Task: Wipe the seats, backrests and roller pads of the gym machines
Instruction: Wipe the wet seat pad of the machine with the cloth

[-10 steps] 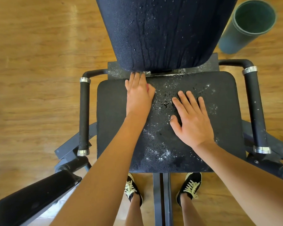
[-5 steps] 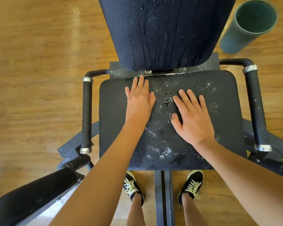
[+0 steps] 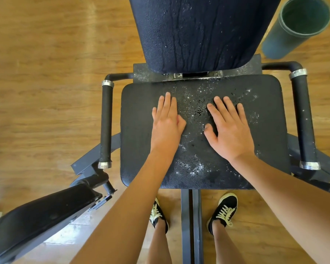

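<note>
Black textured vinyl covers the seat (image 3: 137, 130), which lies flat at the middle of the view, directly below the person. White droplets and wet patches speckle its centre and right half. Both hands rest on it, palms down. The left hand (image 3: 166, 122) has its fingers straight and close together, and the right hand (image 3: 229, 134) has them spread. Neither grasps anything, and no cloth shows. Laid flat like this, they seem to be rubbing the sprayed liquid across the pad, each working its own half.

Behind the seat rises the backrest (image 3: 198, 31), streaked with runs of liquid. It looks wetted and not yet wiped.

By count there is one seat and one backrest. Two foam-sleeved grips flank the seat, the left handle (image 3: 106, 124) and the right handle (image 3: 303, 121), each with two metal collars. One further black pad (image 3: 36, 225) sits on an arm at lower left. One dark green open cylinder (image 3: 297, 29) stands on the wooden floor (image 3: 46, 73) beyond the right handle. Two black laced shoes (image 3: 226, 210) stand either side of the frame's centre beam.
</note>
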A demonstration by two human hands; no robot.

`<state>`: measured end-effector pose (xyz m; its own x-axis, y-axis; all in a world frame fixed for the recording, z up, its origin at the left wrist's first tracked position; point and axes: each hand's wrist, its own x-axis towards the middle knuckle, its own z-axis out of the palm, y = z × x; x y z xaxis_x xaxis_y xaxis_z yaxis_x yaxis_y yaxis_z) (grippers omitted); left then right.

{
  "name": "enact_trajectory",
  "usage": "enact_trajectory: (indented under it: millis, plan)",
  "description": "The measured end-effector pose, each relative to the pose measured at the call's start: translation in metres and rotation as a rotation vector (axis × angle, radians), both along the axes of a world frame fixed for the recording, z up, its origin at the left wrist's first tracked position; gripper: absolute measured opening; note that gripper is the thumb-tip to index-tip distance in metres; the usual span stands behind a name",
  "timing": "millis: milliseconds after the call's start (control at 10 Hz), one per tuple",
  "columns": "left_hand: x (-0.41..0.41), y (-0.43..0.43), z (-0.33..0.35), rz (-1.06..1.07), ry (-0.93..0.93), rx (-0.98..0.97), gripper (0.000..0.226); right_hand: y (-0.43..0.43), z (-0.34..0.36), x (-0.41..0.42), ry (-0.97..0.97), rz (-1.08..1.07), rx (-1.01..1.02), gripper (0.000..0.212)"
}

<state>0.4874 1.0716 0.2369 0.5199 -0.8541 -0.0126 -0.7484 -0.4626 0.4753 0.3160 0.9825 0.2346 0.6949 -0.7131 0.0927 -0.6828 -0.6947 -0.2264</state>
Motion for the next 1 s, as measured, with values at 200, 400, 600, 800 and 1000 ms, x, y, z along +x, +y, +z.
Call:
enact_trajectory:
  millis: [200,400,600,800,1000]
  plan:
    - [-0.007,0.005,-0.002,0.046,-0.004,0.006,0.054,0.000,0.000,-0.001,0.010,0.002,-0.003,0.055]
    - [0.012,-0.024,-0.001,0.015,-0.023,0.047,0.051,0.000,-0.001,-0.001,0.012,0.003,-0.001,0.055]
    - [0.010,-0.020,0.003,0.020,-0.009,0.035,0.052,0.000,0.000,-0.001,0.004,0.004,0.001,0.055]
    - [-0.011,0.014,0.000,0.032,-0.009,0.013,0.056,-0.001,0.001,-0.001,0.006,0.003,0.005,0.055]
    - [-0.026,0.039,0.000,0.077,0.023,0.005,0.051,-0.001,0.001,0.000,0.007,0.004,-0.001,0.054]
